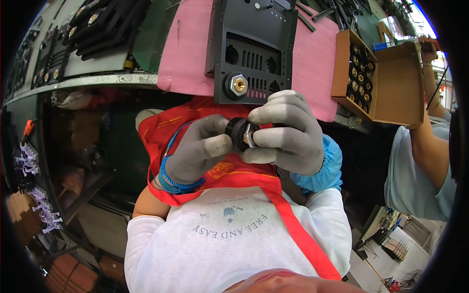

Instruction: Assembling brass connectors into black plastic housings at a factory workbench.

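Note:
Between my two hands, in front of the red apron, is a black round connector [237, 132] with a brass core. My left hand [198, 146], in a grey glove, closes thumb and fingers on its black body. With my right hand [289, 131], gloved in grey with pale fingertips, I grip the silver hex nut [250, 136] at the connector's other side. Just beyond, a black metal panel [255, 46] with slots and round holes lies on the bench. A similar connector with a hex nut [238, 85] sits in its near left corner.
Pink sheeting [188, 49] covers the bench under the panel. An open cardboard box [398, 78] at the right holds several similar connectors. Stacked black panels [105, 29] lie at the far left. Another person's arm [424, 141] is at the right edge.

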{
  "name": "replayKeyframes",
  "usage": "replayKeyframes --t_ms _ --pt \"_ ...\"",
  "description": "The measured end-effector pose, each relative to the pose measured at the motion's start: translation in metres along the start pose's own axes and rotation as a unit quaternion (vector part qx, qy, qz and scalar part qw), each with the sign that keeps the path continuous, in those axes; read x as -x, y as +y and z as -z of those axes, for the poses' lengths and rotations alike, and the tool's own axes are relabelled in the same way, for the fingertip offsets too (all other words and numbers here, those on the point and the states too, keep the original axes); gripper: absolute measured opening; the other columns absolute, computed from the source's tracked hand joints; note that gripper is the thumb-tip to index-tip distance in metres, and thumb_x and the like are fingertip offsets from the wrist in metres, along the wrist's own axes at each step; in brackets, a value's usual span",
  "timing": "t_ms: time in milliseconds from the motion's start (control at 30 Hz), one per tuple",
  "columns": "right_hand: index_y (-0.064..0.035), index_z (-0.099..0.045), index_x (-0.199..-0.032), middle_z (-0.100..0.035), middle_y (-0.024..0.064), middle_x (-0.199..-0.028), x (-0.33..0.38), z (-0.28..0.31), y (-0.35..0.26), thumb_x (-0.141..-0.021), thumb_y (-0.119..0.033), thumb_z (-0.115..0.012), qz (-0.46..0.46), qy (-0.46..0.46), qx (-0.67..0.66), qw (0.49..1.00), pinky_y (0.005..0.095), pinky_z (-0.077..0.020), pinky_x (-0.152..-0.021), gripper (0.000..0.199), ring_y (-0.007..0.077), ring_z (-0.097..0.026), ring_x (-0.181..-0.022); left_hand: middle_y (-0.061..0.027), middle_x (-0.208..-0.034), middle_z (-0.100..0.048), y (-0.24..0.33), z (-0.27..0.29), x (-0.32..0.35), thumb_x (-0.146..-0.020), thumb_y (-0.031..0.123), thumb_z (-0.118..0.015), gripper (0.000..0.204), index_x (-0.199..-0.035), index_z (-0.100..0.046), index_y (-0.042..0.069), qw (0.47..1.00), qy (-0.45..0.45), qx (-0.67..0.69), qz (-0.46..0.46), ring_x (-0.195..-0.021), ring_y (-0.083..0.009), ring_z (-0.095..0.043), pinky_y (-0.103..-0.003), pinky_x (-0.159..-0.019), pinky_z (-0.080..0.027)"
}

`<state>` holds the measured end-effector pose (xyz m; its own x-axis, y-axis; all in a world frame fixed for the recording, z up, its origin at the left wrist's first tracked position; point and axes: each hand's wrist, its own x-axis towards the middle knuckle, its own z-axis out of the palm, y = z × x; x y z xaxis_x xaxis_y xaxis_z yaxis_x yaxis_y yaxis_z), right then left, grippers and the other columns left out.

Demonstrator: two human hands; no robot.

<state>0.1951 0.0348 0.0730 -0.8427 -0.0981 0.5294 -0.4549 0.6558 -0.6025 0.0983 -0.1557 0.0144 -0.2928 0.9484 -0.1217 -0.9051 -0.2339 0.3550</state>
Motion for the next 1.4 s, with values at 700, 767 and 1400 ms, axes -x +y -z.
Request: replayKeyframes --t_ms 700,767,1400 --pt "-0.0078 -0.067 -0.091 -0.067 0.0081 -0.114 0.001 0.021 0.114 -0.076 -0.018 -0.076 -0.130 0.124 0.181 0.967 0.0374 -0.0470 -0.088 0.021 0.0241 -0.066 -0.093 -0.0104 -0.122 -0.056 -0.024 0.024 -0.058 -0.093 0.031 -0.061 0.047 -0.130 -0.050 0.003 0.981 0.029 -0.188 0.032 -0.104 -0.0199 -0.060 -0.037 -0.092 -0.050" --pt "-0.0087 -0.067 -0.090 -0.067 0.0037 -0.114 0.003 0.014 0.114 -0.077 -0.021 -0.074 -0.127 0.134 0.218 0.958 0.0332 -0.0451 -0.084 0.019 0.0209 -0.066 -0.085 -0.0099 -0.127 -0.055 -0.033 0.037 -0.062 -0.095 0.033 -0.059 0.047 -0.133 -0.049 0.008 0.965 -0.017 -0.263 0.003 -0.110 -0.0210 -0.058 -0.037 -0.093 -0.050" --pt "-0.0041 -0.064 -0.093 -0.064 0.0104 -0.119 0.020 -0.001 0.089 -0.077 -0.006 -0.075 -0.173 0.120 0.134 0.968 0.0266 -0.0508 -0.067 0.020 0.0160 -0.061 -0.081 -0.0142 -0.131 -0.055 -0.063 0.090 -0.039 -0.093 0.013 -0.060 0.048 -0.137 -0.044 0.001 0.920 -0.004 -0.387 -0.059 -0.115 -0.0230 -0.058 -0.034 -0.099 -0.048"
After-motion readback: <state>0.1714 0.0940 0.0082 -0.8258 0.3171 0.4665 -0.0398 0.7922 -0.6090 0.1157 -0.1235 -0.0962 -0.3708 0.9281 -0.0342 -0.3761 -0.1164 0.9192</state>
